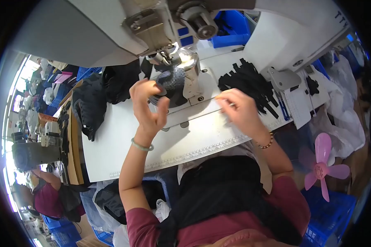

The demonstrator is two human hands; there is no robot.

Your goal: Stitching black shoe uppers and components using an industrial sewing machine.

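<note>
A dark grey shoe-upper-like fabric piece [172, 84] lies on the sewing machine's [190, 84] small arm, under the lit needle area. Just to its left is my left hand [147, 108], with thumb and fingers apart and curved; it holds nothing I can see. Its fingertips overlap the fabric's edge in view, and contact is unclear. Over the white table, my right hand [242, 110] is somewhat blurred, its fingers loosely bent and apart with nothing visible in them. Close beyond it lies a pile of black fabric strips [249, 82].
Black fabric pieces [88, 103] are heaped at the table's left. A ruler strip [181, 155] runs along the near edge. At right are blue snips [283, 109], a pink fan [320, 169] and a blue crate [329, 214]. A blue bin [235, 39] stands behind. Another person [49, 197] sits far left.
</note>
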